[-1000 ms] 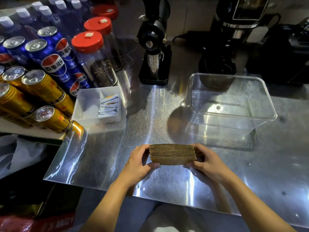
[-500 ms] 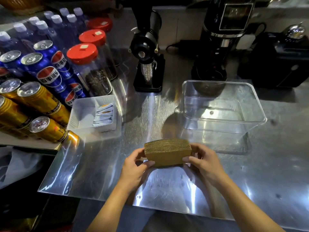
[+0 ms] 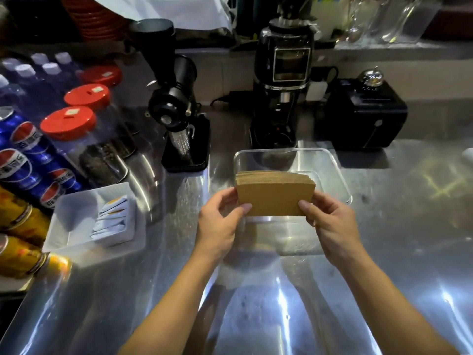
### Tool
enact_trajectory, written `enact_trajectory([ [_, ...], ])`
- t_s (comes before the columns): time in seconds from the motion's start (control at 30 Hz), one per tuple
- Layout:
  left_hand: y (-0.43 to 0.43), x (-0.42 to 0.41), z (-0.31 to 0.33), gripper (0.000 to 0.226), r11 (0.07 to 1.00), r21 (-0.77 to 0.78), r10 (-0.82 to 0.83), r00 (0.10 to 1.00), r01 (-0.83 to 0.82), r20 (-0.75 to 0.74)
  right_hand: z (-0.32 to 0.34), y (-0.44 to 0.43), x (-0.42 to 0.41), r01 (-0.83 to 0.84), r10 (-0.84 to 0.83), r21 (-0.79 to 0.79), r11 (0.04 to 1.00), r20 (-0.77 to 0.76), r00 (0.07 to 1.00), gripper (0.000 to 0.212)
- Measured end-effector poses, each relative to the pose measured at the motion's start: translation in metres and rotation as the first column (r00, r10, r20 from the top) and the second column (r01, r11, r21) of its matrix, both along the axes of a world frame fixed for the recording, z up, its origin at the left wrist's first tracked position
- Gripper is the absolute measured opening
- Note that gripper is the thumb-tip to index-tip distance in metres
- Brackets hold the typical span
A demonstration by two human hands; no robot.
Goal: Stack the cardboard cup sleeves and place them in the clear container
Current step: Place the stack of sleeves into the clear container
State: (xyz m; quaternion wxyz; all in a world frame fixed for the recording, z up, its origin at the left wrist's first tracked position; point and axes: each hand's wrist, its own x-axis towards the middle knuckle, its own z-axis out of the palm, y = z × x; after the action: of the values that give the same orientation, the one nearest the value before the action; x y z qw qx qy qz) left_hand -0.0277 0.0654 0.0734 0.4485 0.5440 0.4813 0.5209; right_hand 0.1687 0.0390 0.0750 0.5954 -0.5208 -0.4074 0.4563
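Note:
A thick stack of brown cardboard cup sleeves (image 3: 275,194) is held upright on edge, its flat face toward me. My left hand (image 3: 220,221) grips its left end and my right hand (image 3: 330,221) grips its right end. The stack hangs in the air in front of and partly over the near rim of the clear container (image 3: 335,170), which stands on the steel counter and looks empty. The container's near wall is mostly hidden behind the stack.
A white tray (image 3: 74,221) with sachets sits at the left. Soda cans (image 3: 23,160) and red-lidded jars (image 3: 69,124) line the left edge. Two black grinders (image 3: 179,116) (image 3: 284,80) and a black box (image 3: 366,114) stand behind the container.
Both hands lifted the stack off the counter, tipped it upright and carried it forward to the container. The view has tilted up toward the back of the counter.

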Motion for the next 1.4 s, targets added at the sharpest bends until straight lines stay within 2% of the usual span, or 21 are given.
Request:
enact_trajectory([
  [0.13,0.030,0.022,0.012,0.029,0.997,-0.072,-0.018,0.999,0.021,0.037,0.012,0.023,0.017,0.026,-0.029,-0.080,0.996,-0.029,0.999,0.015],
  [0.3,0.085,0.056,0.007,0.027,0.977,-0.199,-0.113,0.975,0.074,-0.193,0.016,0.067,0.042,0.062,-0.072,-0.256,0.965,-0.030,0.997,0.005],
  [0.43,0.111,0.075,-0.012,0.025,0.944,-0.329,-0.103,0.960,0.012,-0.260,0.003,0.097,0.053,0.051,-0.067,-0.393,0.918,-0.027,0.997,0.007],
  [0.57,0.128,0.082,-0.028,0.028,0.894,-0.443,-0.114,0.920,-0.071,-0.376,-0.013,0.121,0.058,0.035,-0.041,-0.526,0.850,-0.001,0.999,0.019],
  [0.67,0.135,0.083,-0.037,0.031,0.859,-0.506,-0.115,0.936,-0.074,-0.333,-0.026,0.135,0.060,0.015,0.003,-0.595,0.804,0.029,1.000,0.016],
  [0.73,0.137,0.085,-0.040,0.024,0.853,-0.513,-0.089,0.943,-0.094,-0.320,-0.032,0.144,0.060,-0.004,0.032,-0.621,0.784,0.034,0.999,0.008],
  [0.83,0.140,0.090,-0.044,0.009,0.834,-0.540,-0.073,0.946,-0.116,-0.317,-0.035,0.154,0.059,-0.018,0.071,-0.650,0.759,0.054,0.996,0.007],
  [0.97,0.141,0.095,-0.051,0.025,0.808,-0.569,-0.067,0.936,-0.153,-0.347,-0.038,0.159,0.059,-0.014,0.097,-0.659,0.752,0.089,0.991,0.010],
  [1.13,0.141,0.096,-0.055,0.022,0.804,-0.565,-0.037,0.932,-0.186,-0.361,-0.047,0.155,0.061,-0.038,0.102,-0.645,0.764,0.063,0.993,0.033],
  [1.3,0.138,0.096,-0.053,0.021,0.810,-0.554,-0.063,0.912,-0.190,-0.406,-0.052,0.157,0.059,-0.007,0.169,-0.628,0.778,0.199,0.965,0.026],
  [1.4,0.138,0.097,-0.052,0.022,0.804,-0.564,-0.081,0.907,-0.186,-0.414,-0.055,0.158,0.062,0.002,0.166,-0.628,0.778,0.209,0.964,0.024],
])
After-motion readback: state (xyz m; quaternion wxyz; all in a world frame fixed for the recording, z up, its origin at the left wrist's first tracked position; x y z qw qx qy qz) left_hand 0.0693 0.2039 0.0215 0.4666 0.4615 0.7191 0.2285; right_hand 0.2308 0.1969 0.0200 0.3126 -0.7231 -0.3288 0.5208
